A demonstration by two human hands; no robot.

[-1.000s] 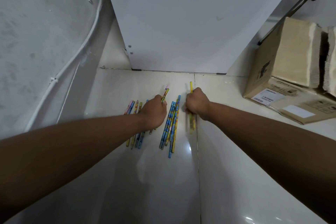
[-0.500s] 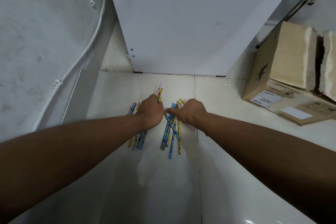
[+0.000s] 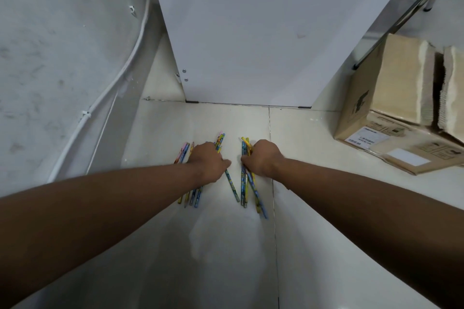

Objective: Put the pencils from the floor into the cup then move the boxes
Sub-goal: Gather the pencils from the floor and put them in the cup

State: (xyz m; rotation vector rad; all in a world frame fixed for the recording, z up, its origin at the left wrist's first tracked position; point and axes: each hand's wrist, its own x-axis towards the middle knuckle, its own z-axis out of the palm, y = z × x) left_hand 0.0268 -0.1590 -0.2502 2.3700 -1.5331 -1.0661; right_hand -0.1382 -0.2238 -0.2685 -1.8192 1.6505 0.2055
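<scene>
Your pencils [image 3: 244, 190] are thin, printed sticks in blue, yellow and some pink. They lie at frame centre on the floor [image 3: 226, 258] in two loose bunches, and one slants between them. Your left hand [image 3: 208, 160] is curled over the left bunch and grips a few whose ends poke out above the knuckles. Your right hand [image 3: 262, 157] is curled round the right bunch, with the fingers hidden under the hand. The floor is glossy cream tile with a dark grout line. At the right edge sits a brown cardboard box [image 3: 364, 108] with its flaps up and their edges torn; its inside is dark, so you cannot tell the contents. It carries a white label [image 3: 362, 137]. A flat white panel [image 3: 251, 32] fills the top centre. A rough grey wall [image 3: 50, 57] with a white cable [image 3: 118, 80] is on the left.
</scene>
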